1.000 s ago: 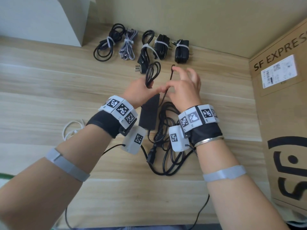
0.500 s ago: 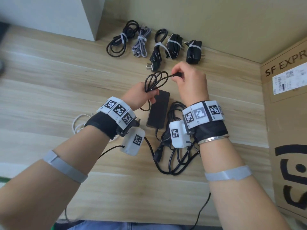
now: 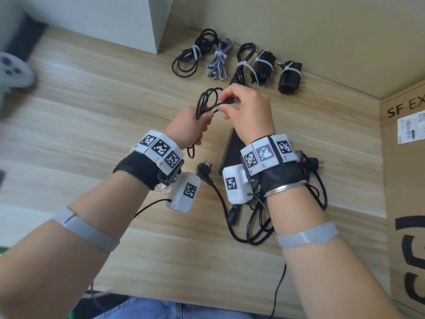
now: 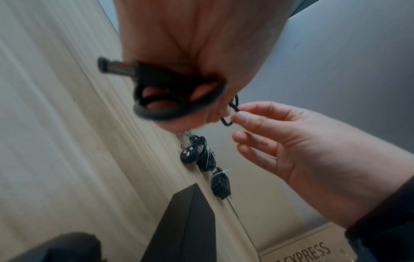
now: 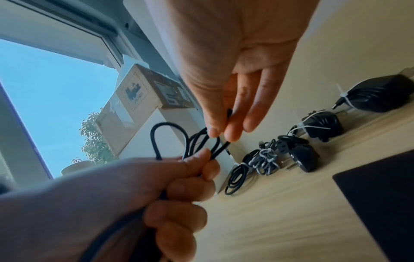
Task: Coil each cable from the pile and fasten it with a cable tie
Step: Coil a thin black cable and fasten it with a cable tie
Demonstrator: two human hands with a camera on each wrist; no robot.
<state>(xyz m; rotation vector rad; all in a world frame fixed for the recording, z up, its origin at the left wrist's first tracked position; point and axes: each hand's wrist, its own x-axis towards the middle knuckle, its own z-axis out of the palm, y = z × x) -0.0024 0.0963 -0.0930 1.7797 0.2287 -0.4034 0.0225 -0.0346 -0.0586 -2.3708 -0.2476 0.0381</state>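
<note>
Nearest, loose black cords (image 3: 257, 224) lie tangled on the surface (image 3: 92, 116) beside the power brick (image 3: 231, 146). Above the brick, the left hand (image 3: 188, 127) grips the cable (image 3: 207, 102) loops; the right hand (image 3: 248, 109) pinches its plug end. Slack grip and those loops likely spring apart. Beyond, tied bundles (image 3: 239, 63) wait.

Under your grip runs a light wood-grain surface (image 3: 92, 116), its planks crossing from side to side. Just beyond the grip it meets a plain beige wall (image 3: 322, 31). Beyond and to the left of the grip stands a white cabinet (image 3: 103, 19). Well to the right of the grip a cardboard box (image 3: 404, 180) printed "SF EX" rises from the surface. Up and left of the grip, a window (image 5: 44, 88) shows blue sky and green leaves (image 5: 94, 141), and daylight falls evenly.
</note>
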